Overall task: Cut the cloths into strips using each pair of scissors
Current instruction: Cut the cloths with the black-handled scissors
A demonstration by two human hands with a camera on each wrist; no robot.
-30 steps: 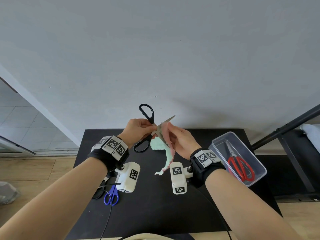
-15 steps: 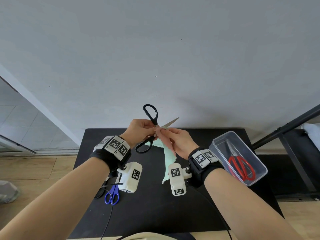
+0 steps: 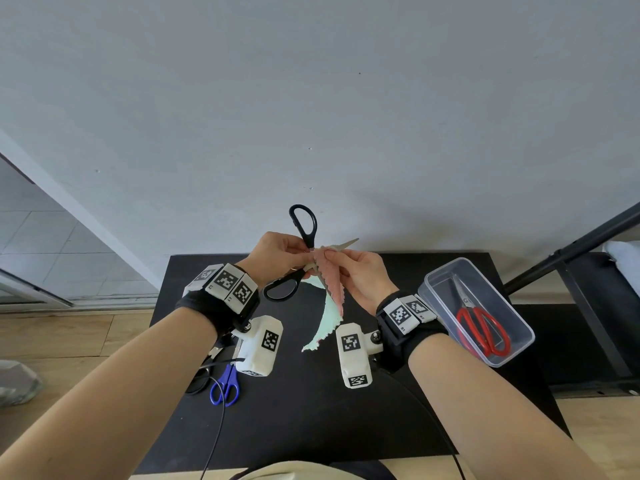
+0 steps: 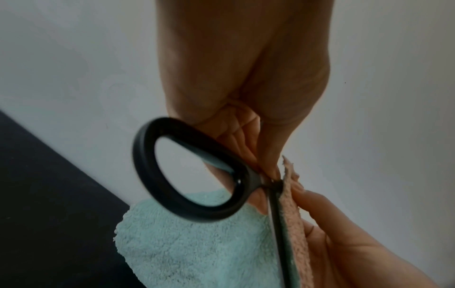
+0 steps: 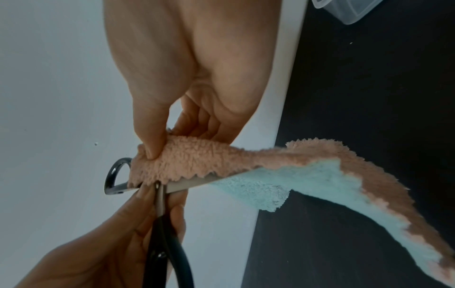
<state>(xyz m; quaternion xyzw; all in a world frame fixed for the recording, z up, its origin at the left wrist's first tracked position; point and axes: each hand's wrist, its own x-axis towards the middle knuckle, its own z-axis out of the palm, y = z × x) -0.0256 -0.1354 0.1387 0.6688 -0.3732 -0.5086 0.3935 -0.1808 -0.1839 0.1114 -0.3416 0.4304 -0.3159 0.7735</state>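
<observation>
Above the black table (image 3: 346,410), my left hand (image 3: 304,252) pinches black scissors (image 3: 303,223) near the pivot. Their handle loops are spread wide and one blade tip (image 3: 348,243) points right. My right hand (image 3: 329,253) pinches the top of a cloth strip (image 3: 330,282), pink on one side and mint on the other, against the pivot; the strip hangs down between my wrists. In the right wrist view my thumb (image 5: 152,144) presses the pink cloth (image 5: 197,157) over a blade (image 5: 192,184). In the left wrist view a handle loop (image 4: 172,204) fills the middle.
A mint cloth (image 4: 197,249) lies on the table under my hands. A clear plastic box (image 3: 446,268) at the right holds red scissors (image 3: 483,327). Blue scissors (image 3: 225,386) lie at the left near a cable. A dark metal frame (image 3: 571,251) stands at the far right.
The hanging strip has twisted: half a second ago its mint side faced me, now its pink side does. Both hands and the scissors have stayed roughly in place.
</observation>
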